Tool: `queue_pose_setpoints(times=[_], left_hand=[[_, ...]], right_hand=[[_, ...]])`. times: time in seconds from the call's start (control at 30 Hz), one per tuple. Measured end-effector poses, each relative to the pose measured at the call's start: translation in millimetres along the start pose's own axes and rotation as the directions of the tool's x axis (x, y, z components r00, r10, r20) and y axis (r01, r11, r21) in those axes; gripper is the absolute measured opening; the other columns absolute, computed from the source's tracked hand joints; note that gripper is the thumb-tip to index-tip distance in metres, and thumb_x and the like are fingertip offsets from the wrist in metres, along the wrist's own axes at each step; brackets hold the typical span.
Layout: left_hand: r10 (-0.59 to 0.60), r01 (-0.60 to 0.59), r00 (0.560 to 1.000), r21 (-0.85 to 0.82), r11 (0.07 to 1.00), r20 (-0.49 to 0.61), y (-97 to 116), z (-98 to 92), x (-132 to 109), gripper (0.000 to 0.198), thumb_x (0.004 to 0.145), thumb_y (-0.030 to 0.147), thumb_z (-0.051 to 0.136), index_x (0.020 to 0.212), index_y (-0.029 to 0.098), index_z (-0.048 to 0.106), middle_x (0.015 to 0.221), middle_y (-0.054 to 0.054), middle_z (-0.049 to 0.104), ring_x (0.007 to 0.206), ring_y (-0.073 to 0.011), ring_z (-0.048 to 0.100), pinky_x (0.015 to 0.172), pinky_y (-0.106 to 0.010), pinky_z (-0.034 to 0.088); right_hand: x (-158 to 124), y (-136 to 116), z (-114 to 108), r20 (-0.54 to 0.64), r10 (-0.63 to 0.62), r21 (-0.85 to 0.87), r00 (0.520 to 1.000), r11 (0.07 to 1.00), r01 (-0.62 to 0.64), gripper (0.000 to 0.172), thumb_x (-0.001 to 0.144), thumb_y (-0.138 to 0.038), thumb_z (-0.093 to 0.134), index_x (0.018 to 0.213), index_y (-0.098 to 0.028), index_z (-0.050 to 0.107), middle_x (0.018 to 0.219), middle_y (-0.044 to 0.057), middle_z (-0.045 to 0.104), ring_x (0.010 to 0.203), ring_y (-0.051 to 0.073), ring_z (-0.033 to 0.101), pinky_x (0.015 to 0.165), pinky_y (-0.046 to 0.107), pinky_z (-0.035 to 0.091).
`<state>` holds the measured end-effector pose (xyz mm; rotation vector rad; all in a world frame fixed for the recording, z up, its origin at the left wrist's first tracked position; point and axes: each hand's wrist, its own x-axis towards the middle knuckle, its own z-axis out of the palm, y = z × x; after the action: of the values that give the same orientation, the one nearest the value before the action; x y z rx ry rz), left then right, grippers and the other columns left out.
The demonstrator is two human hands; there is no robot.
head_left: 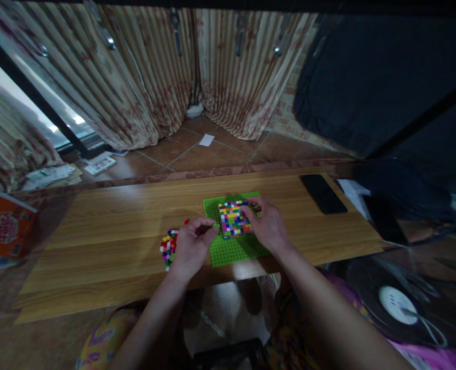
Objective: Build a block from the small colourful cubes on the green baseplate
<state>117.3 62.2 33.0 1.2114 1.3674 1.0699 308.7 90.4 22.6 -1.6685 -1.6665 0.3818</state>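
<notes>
A green studded baseplate lies on the wooden table. On it sits a low square block of small multicoloured bricks. My right hand is at the block's right side, thumb over its top and fingers curled at the far right corner, gripping it there. Just left of the block, my left hand pinches thumb and forefinger together above the baseplate's left edge; whatever is between the tips is too small to make out. Beside and partly behind that hand lies a pile of loose coloured bricks, with a red brick apart from it.
A black phone rests on the right part of the wooden table. An orange box stands off its left end. Striped curtains hang beyond the tiled floor. A white power strip sits at the lower right.
</notes>
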Motion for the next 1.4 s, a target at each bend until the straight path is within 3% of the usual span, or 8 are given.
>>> queue_pose_setpoints(times=[0.37, 0.5, 0.6, 0.7, 0.93, 1.0, 1.17, 1.4], left_hand=[[0.040, -0.040, 0.999, -0.149, 0.988, -0.003, -10.9, 4.8, 3.1, 0.014, 0.070, 0.027, 0.069, 0.081, 0.018, 0.068, 0.073, 0.001, 0.066, 0.065, -0.0112, 0.060, 0.062, -0.023, 0.048], [0.029, -0.028, 1.000, -0.220, 0.975, 0.005, -7.5, 7.4, 2.4, 0.015, 0.071, 0.025, 0.069, 0.083, 0.017, 0.067, 0.074, 0.000, 0.067, 0.067, -0.0119, 0.063, 0.066, -0.024, 0.050], [0.036, -0.034, 0.999, -0.223, 0.974, 0.002, -3.3, 7.9, 1.8, 0.015, 0.071, 0.025, 0.070, 0.083, 0.016, 0.067, 0.073, 0.000, 0.068, 0.063, -0.0111, 0.063, 0.063, -0.023, 0.050], [0.060, -0.052, 0.998, -0.256, 0.965, 0.021, -1.6, 8.9, 0.9, 0.016, 0.071, 0.026, 0.071, 0.084, 0.017, 0.069, 0.073, 0.000, 0.069, 0.063, -0.0111, 0.062, 0.063, -0.024, 0.051], [0.040, -0.030, 0.999, -0.272, 0.962, 0.032, 0.4, 10.0, -2.9, 0.025, 0.069, 0.031, 0.074, 0.090, 0.017, 0.072, 0.083, -0.004, 0.073, 0.072, -0.0144, 0.066, 0.072, -0.028, 0.053], [0.023, -0.023, 1.000, -0.245, 0.969, -0.003, -0.9, 7.3, -1.9, 0.028, 0.069, 0.034, 0.074, 0.091, 0.017, 0.072, 0.086, -0.004, 0.073, 0.075, -0.0152, 0.066, 0.074, -0.029, 0.053], [-0.007, -0.001, 0.998, -0.115, 0.993, -0.069, -12.2, -1.3, 2.8, 0.031, 0.068, 0.033, 0.073, 0.094, 0.016, 0.071, 0.088, -0.005, 0.072, 0.079, -0.0162, 0.065, 0.072, -0.028, 0.052], [0.017, -0.017, 1.000, -0.039, 0.999, -0.020, -15.8, 2.6, 3.5, 0.028, 0.071, 0.030, 0.069, 0.096, 0.017, 0.070, 0.089, -0.004, 0.071, 0.079, -0.0145, 0.064, 0.075, -0.027, 0.049]], right_hand=[[-8.0, -5.8, 4.5, -0.038, -0.072, -0.076, 0.997, 0.995, 0.069, 0.030, 0.092, -0.036, 0.047, 0.111, -0.017, 0.061, 0.104, 0.013, 0.064, 0.098, 0.027, 0.059, 0.087, 0.044, 0.047], [-13.2, -17.9, -1.8, -0.110, -0.227, -0.013, 0.968, 0.974, 0.227, 0.024, 0.094, -0.030, 0.045, 0.102, -0.020, 0.065, 0.097, 0.009, 0.064, 0.095, 0.023, 0.059, 0.087, 0.040, 0.046], [-19.0, -28.8, -1.9, 0.001, -0.348, 0.076, 0.937, 0.935, 0.347, 0.018, 0.092, -0.029, 0.051, 0.098, -0.024, 0.067, 0.097, 0.005, 0.065, 0.094, 0.020, 0.060, 0.087, 0.038, 0.045], [-23.9, -35.6, 2.0, 0.073, -0.383, 0.118, 0.921, 0.920, 0.373, 0.014, 0.090, -0.029, 0.056, 0.094, -0.025, 0.069, 0.096, 0.004, 0.066, 0.096, 0.020, 0.060, 0.088, 0.039, 0.043], [-14.9, -26.6, -9.5, 0.078, -0.342, 0.268, 0.937, 0.912, 0.310, 0.015, 0.089, -0.029, 0.058, 0.088, -0.023, 0.071, 0.091, 0.004, 0.067, 0.092, 0.018, 0.061, 0.085, 0.035, 0.045], [-5.3, -13.0, -21.2, 0.040, -0.268, 0.288, 0.963, 0.926, 0.245, 0.016, 0.087, -0.031, 0.058, 0.084, -0.023, 0.071, 0.088, 0.004, 0.068, 0.088, 0.018, 0.062, 0.081, 0.033, 0.046], [10.9, 20.7, -44.1, 0.123, -0.046, 0.171, 0.991, 0.985, 0.024, 0.020, 0.082, -0.037, 0.059, 0.076, -0.022, 0.071, 0.076, 0.002, 0.069, 0.074, 0.018, 0.062, 0.069, 0.032, 0.047], [8.1, 17.0, -35.1, 0.253, -0.032, 0.204, 0.967, 0.979, -0.021, 0.017, 0.081, -0.035, 0.061, 0.077, -0.022, 0.071, 0.078, 0.001, 0.072, 0.073, 0.017, 0.064, 0.070, 0.031, 0.046]])
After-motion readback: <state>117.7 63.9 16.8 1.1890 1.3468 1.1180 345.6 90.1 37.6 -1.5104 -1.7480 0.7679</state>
